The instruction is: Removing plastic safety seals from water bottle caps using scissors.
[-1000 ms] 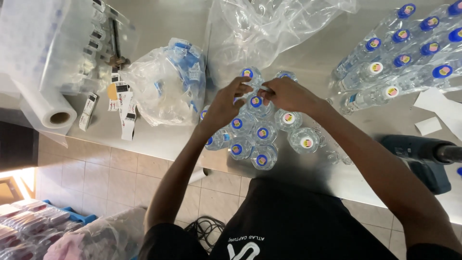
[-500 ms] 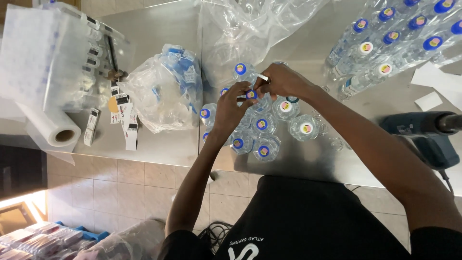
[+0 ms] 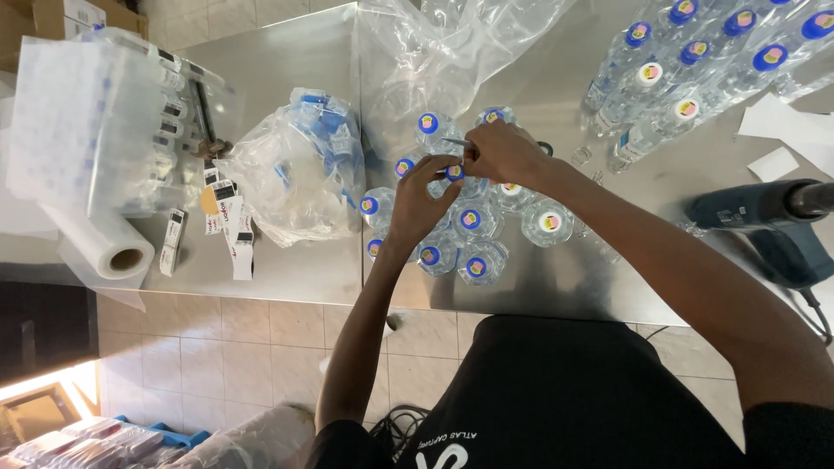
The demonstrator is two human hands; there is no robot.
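A cluster of several clear plastic water bottles with blue and white caps stands upright on the steel table, seen from above. My left hand rests on the caps at the cluster's left side, fingers curled on a bottle top. My right hand is above the back of the cluster and pinches a small thin strip between thumb and fingers. Both hands almost meet over one blue cap.
A knotted clear bag of bottles lies left of the cluster. Loose plastic film is behind it. More bottles stand at the back right. A blue heat gun lies at right. A film roll and labels sit at left.
My hands stay over the bottle cluster; the right hand has lifted slightly and now pinches the thin strip. The view has shifted a little.
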